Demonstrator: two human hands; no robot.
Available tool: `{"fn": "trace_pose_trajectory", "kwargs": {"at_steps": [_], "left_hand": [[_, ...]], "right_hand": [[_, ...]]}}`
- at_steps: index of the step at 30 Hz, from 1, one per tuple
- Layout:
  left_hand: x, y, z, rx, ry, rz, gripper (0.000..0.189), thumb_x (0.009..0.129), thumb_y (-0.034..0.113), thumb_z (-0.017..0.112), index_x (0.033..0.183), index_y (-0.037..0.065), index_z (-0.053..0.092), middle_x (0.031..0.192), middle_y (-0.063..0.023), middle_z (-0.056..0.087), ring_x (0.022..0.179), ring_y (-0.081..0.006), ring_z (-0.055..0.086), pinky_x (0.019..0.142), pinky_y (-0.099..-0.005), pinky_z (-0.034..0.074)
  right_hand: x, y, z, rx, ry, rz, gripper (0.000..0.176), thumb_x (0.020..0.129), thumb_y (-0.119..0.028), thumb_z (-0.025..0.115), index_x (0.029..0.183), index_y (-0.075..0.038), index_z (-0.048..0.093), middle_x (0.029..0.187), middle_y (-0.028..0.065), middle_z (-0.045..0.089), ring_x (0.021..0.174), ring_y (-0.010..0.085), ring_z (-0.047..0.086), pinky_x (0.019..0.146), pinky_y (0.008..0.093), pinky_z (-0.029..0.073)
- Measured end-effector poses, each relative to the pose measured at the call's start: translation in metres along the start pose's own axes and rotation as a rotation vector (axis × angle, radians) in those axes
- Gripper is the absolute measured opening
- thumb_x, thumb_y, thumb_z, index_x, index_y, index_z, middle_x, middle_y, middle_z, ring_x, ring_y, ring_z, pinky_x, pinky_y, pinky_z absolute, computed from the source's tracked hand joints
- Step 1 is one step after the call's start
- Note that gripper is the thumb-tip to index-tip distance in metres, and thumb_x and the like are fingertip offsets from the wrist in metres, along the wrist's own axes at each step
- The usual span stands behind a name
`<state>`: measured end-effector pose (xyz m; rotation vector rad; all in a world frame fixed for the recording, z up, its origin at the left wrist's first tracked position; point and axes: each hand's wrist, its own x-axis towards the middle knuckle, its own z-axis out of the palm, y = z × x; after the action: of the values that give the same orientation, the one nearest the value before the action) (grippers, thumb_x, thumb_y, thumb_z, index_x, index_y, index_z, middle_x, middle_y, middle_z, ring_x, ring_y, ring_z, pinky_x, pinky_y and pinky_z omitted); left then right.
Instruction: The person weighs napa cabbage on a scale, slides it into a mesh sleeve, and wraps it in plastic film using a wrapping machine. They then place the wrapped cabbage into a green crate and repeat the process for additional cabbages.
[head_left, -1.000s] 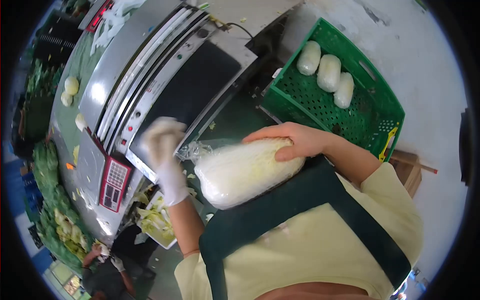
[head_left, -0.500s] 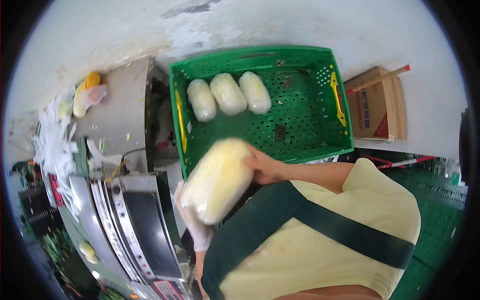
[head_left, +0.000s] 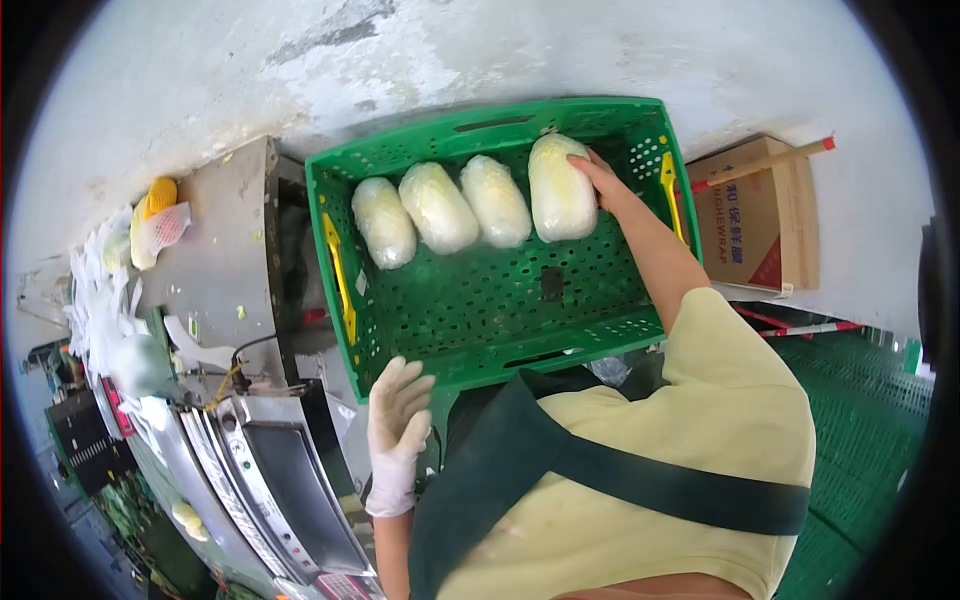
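Observation:
A plastic-wrapped napa cabbage [head_left: 562, 195] stands at the right end of a row inside the green crate [head_left: 470, 378]. My right hand [head_left: 602, 182] grips its upper right side, the fingers partly hidden behind it. To its left lie three more wrapped napa cabbages: one beside it [head_left: 496, 202], a middle one [head_left: 438, 208] and the leftmost [head_left: 384, 224]. My left hand [head_left: 398, 420], in a white glove, is raised near the crate's front left corner, with its fingers apart and nothing in it.
A wrapping machine [head_left: 290, 490] stands at the left, below a metal table [head_left: 215, 240] with foam netting [head_left: 165, 228] on it. Against the wall leans a cardboard box [head_left: 745, 215], a wooden stick [head_left: 765, 165] across it. Green crates [head_left: 860, 430] are at the right.
The cabbage held in both hands in front of me has moved into the crate, beside the other three. My left hand has let go of it; my right arm now reaches into the crate.

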<state>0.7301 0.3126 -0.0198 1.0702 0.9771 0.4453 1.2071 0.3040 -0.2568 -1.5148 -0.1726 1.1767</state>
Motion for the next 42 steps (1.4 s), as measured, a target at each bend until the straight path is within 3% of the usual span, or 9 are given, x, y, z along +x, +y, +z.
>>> {"fn": "trace_pose_trajectory", "kwargs": {"at_steps": [9, 12, 14, 20, 24, 26, 33, 39, 42], "left_hand": [[-0.105, -0.035, -0.036, -0.204, 0.409, 0.002, 0.049, 0.088, 0.011, 0.056, 0.134, 0.0, 0.043, 0.125, -0.0139, 0.056, 0.114, -0.0246, 0.057, 0.098, -0.036, 0.043], [-0.145, -0.05, -0.05, -0.372, 0.48, 0.062, 0.051, 0.089, 0.018, 0.061, 0.135, 0.006, 0.044, 0.124, -0.0091, 0.057, 0.113, -0.0218, 0.056, 0.1, -0.0347, 0.041], [-0.17, -0.059, -0.058, -0.411, 0.538, 0.089, 0.051, 0.09, 0.023, 0.063, 0.135, 0.007, 0.045, 0.123, -0.0075, 0.058, 0.114, -0.0203, 0.056, 0.101, -0.034, 0.04], [-0.248, -0.071, -0.085, -0.415, 0.673, 0.161, 0.05, 0.089, 0.024, 0.064, 0.132, 0.004, 0.048, 0.122, -0.0099, 0.059, 0.112, -0.0209, 0.057, 0.101, -0.0359, 0.041], [-0.344, -0.074, -0.146, -0.369, 0.928, 0.275, 0.042, 0.088, 0.014, 0.062, 0.125, -0.001, 0.053, 0.116, -0.0129, 0.062, 0.106, -0.0228, 0.06, 0.097, -0.0376, 0.045], [-0.402, -0.089, -0.197, -0.247, 1.119, 0.314, 0.039, 0.086, 0.018, 0.066, 0.12, -0.001, 0.058, 0.106, -0.0103, 0.066, 0.102, -0.0211, 0.062, 0.094, -0.0357, 0.047], [-0.578, -0.16, -0.514, 0.017, 1.332, 0.319, 0.034, 0.09, 0.02, 0.062, 0.12, 0.003, 0.057, 0.11, -0.0078, 0.064, 0.101, -0.0167, 0.061, 0.087, -0.03, 0.047], [-0.554, -0.185, -0.737, -0.069, 1.278, 0.017, 0.049, 0.088, 0.028, 0.063, 0.129, 0.006, 0.048, 0.115, -0.0097, 0.06, 0.105, -0.0199, 0.059, 0.087, -0.0329, 0.047], [-0.506, -0.176, -0.819, -0.18, 1.368, 0.091, 0.066, 0.081, 0.033, 0.071, 0.134, 0.006, 0.042, 0.124, -0.0137, 0.055, 0.11, -0.0238, 0.056, 0.089, -0.0353, 0.047]], "right_hand": [[0.004, 0.037, 0.016, -0.662, 0.424, 0.031, 0.109, 0.066, -0.061, 0.075, 0.142, 0.002, 0.029, 0.133, 0.0245, 0.047, 0.107, 0.0316, 0.059, 0.088, 0.0447, 0.05], [0.02, 0.037, 0.01, -0.5, 0.088, -0.05, 0.091, 0.069, -0.05, 0.079, 0.136, -0.001, 0.041, 0.124, 0.0222, 0.055, 0.099, 0.0318, 0.063, 0.082, 0.0449, 0.055], [0.025, 0.043, 0.022, -0.314, 0.102, -0.062, 0.09, 0.069, -0.047, 0.08, 0.135, 0.001, 0.04, 0.126, 0.0213, 0.054, 0.101, 0.034, 0.061, 0.084, 0.0477, 0.054], [0.074, 0.028, -0.002, -1.071, 0.214, -0.092, 0.092, 0.079, -0.062, 0.061, 0.136, 0.007, 0.039, 0.131, 0.0296, 0.048, 0.11, 0.038, 0.056, 0.095, 0.0443, 0.045], [0.039, 0.024, 0.063, -1.521, 0.402, -0.501, 0.077, 0.086, -0.057, 0.054, 0.132, 0.005, 0.045, 0.128, 0.0289, 0.049, 0.112, 0.0405, 0.054, 0.097, 0.0431, 0.042], [0.01, 0.028, 0.105, -1.534, 0.33, -0.846, 0.066, 0.09, -0.048, 0.055, 0.13, 0.005, 0.047, 0.127, 0.0278, 0.051, 0.111, 0.0402, 0.054, 0.097, 0.0429, 0.042], [-0.144, 0.084, 0.263, -1.24, 0.196, -1.071, 0.042, 0.092, -0.02, 0.056, 0.127, 0.004, 0.05, 0.127, 0.0215, 0.052, 0.104, 0.0321, 0.057, 0.091, 0.0385, 0.046], [-0.316, 0.097, 0.37, -1.232, 0.025, -1.082, 0.042, 0.09, -0.007, 0.055, 0.13, -0.001, 0.045, 0.128, 0.0122, 0.051, 0.098, 0.0234, 0.058, 0.084, 0.0327, 0.047], [-0.366, 0.087, 0.364, -1.222, 0.065, -1.126, 0.043, 0.09, -0.006, 0.054, 0.132, -0.001, 0.044, 0.129, 0.0126, 0.05, 0.097, 0.0221, 0.058, 0.084, 0.0317, 0.046]]}}
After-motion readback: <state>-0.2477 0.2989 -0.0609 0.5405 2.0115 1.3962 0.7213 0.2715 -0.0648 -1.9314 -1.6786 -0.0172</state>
